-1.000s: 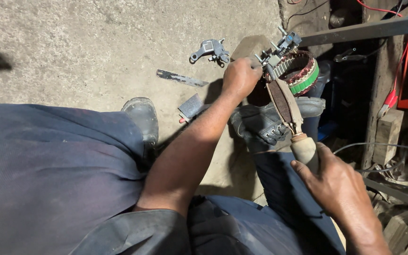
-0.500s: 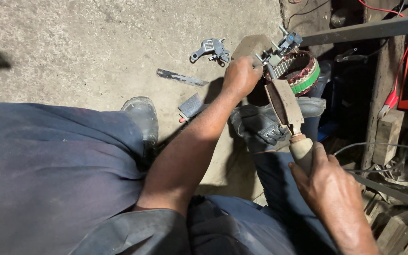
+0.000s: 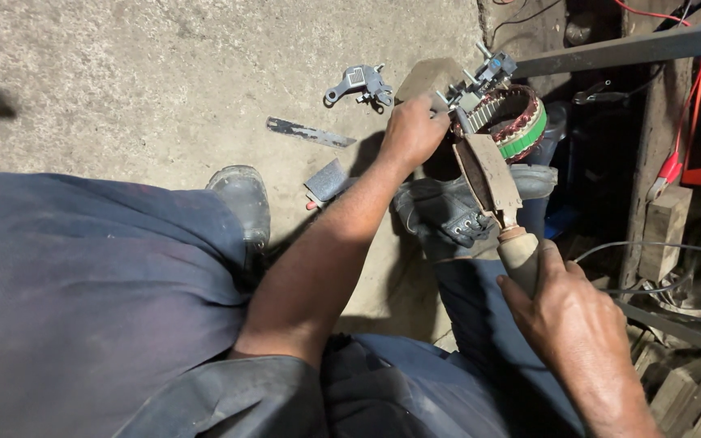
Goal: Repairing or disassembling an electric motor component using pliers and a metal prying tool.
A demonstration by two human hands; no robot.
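Head view is showing us steadying the stator ring [image 3: 521, 122] with our left hand [image 3: 411, 130], fingers closed on its rim just above our boot [image 3: 448, 212], while our right hand [image 3: 565, 312] is wrapped tight around the handle of a flat wooden tool [image 3: 490, 174] resting against it. We judge short, controlled strokes safest for the copper windings. Around us, a metal bracket [image 3: 359, 83] and blade strip [image 3: 310, 132] are lying on the concrete floor [image 3: 123, 73].

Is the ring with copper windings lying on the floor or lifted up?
Lifted. The left hand holds the winding ring above a shoe, clear of the concrete floor.
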